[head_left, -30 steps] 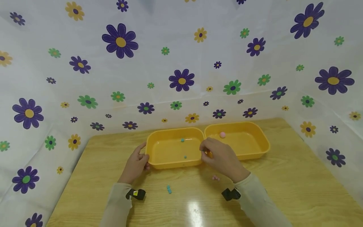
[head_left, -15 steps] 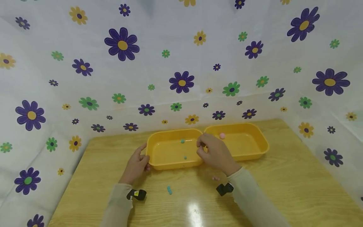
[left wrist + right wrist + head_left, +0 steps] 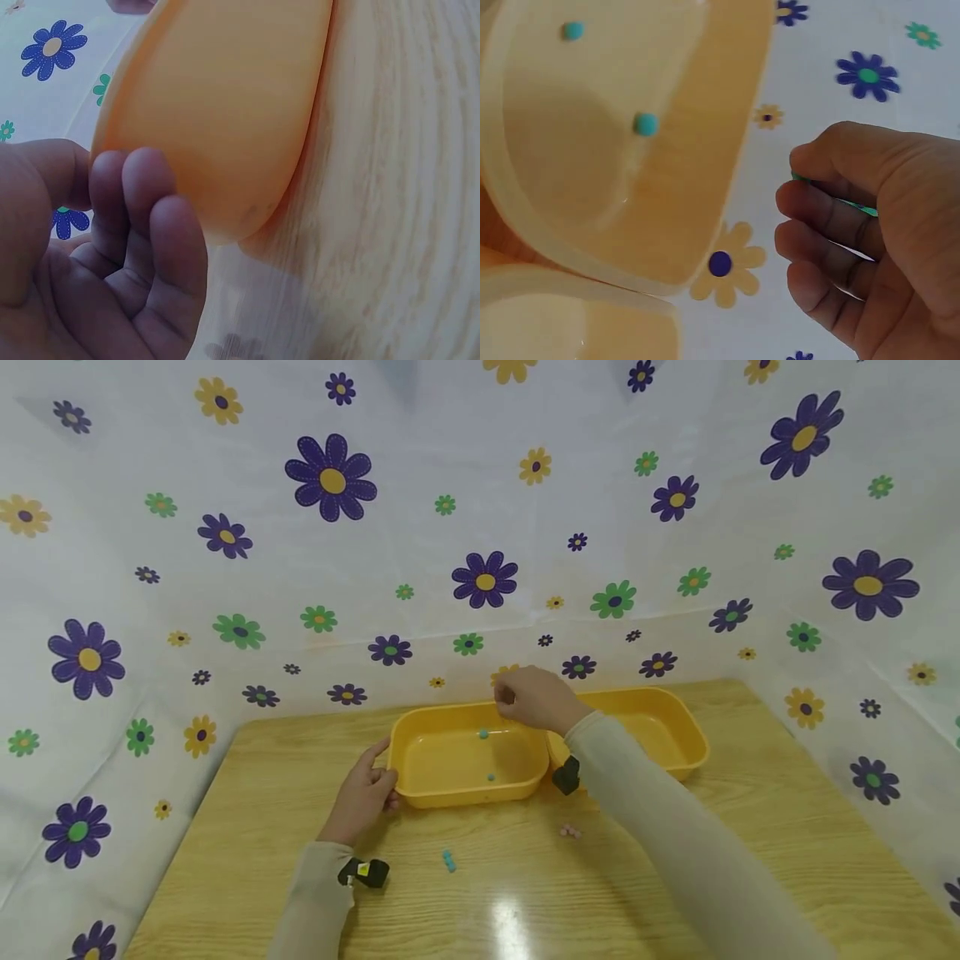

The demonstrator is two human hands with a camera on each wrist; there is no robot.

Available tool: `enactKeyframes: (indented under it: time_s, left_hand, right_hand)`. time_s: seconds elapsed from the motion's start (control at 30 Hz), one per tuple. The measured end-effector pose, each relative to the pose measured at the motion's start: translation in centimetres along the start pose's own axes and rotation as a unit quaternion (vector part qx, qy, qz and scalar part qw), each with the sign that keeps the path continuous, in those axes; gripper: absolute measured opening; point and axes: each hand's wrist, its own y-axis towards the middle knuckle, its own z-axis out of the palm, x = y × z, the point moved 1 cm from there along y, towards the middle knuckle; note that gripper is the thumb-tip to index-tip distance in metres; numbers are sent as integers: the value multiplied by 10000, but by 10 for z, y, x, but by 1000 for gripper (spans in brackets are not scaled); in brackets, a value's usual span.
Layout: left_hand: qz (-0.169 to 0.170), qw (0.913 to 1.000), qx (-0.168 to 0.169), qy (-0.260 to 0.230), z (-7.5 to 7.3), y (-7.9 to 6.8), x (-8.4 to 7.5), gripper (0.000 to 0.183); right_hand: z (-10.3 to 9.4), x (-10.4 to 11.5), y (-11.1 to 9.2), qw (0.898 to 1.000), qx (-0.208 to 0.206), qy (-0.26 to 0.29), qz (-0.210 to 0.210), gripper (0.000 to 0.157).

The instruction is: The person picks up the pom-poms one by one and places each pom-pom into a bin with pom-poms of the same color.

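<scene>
At the left end of the left yellow tray (image 3: 468, 795), my left hand (image 3: 362, 802) grips the rim. The left wrist view shows its thumb at the edge and curled fingers (image 3: 180, 240) against the tray's outer wall. Inside that tray lie two small blue balls (image 3: 483, 734). My right hand (image 3: 536, 695) is raised over the tray's far right corner. Seen from the right wrist, its fingers (image 3: 802, 199) are loosely bent toward the thumb, with nothing visible between them and part of a green printed flower showing behind.
Beside it stands a second yellow tray (image 3: 678, 727), partly covered by my right forearm. On the wooden table (image 3: 405, 918) in front lie a short blue row of little balls (image 3: 448, 861) and a small pink cluster (image 3: 570, 832). A flower-printed white sheet (image 3: 420, 527) rises behind.
My right hand has gone from where the trays meet up and back to the left tray's far rim. Its arm now hides the pink ball in the right tray. My left hand stays put.
</scene>
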Motion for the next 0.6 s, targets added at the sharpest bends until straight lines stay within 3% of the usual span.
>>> enactKeyframes:
  time_s: [0.2,0.3,0.5,0.6]
  left_hand:
    - [-104,9999,-55,19,1,-1,-1,59]
    - [-171,9998,-77,29,2,-2,0,59]
    - [-219,9997,-136,11,1,-1,-2,59]
    - [-226,9996,-142,41,2,0,-2,59]
  right_hand:
    - [23,-9,29,9910,1025,-855,-111,4]
    - [38,-12,37,9853,1427,-917,-182,8]
    - [67,-19,46,9796,1805,-877,-77,22]
    - [78,-18,46,9717,2158,-901,-342,23]
